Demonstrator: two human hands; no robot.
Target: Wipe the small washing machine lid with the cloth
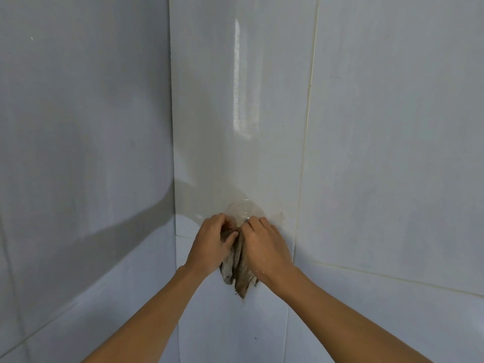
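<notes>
- Both my bare forearms reach up from the bottom edge toward a tiled corner.
- My left hand [213,241] curls its fingers, pinching the crumpled grey-brown terry cloth [239,271].
- My right hand [264,246], just beside it, grips the same cloth, which hangs down between and below both hands.
- Above the knuckles I see a clear round plastic piece [242,209] against the glossy white wall tiles [235,100].

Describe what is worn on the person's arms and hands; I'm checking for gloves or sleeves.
Nothing is worn: the left hand and right hand are bare, no gloves, rings or watch visible. Both forearms are bare to the frame edge, with no sleeves in view.
</notes>
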